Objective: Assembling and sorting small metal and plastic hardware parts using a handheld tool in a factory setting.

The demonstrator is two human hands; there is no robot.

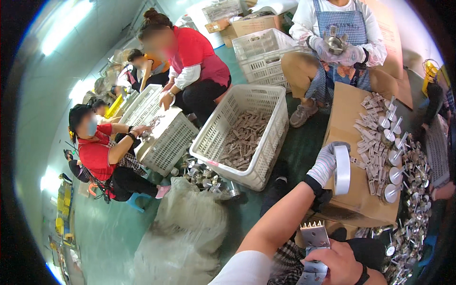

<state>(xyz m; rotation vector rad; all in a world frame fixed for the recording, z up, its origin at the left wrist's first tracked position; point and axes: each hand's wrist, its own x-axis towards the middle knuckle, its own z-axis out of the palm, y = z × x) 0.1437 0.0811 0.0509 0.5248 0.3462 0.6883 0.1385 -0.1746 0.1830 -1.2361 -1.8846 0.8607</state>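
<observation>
My left hand, in a striped knit glove with a dark band at the wrist, grips a wide roll of white tape over the cardboard box. Lower down, close to my lap, my bare right hand is closed around a metal tape dispenser with a toothed edge. Beyond the roll, on the box top, lie many pale clip-like pieces. A row of round metal parts with upright stems stands along the box's right side.
A heap of similar metal parts covers the floor at right. Ahead stands a white crate of clip-like pieces. A crumpled plastic sack lies left of me. A co-worker opposite holds a metal part; other people sit at crates further left.
</observation>
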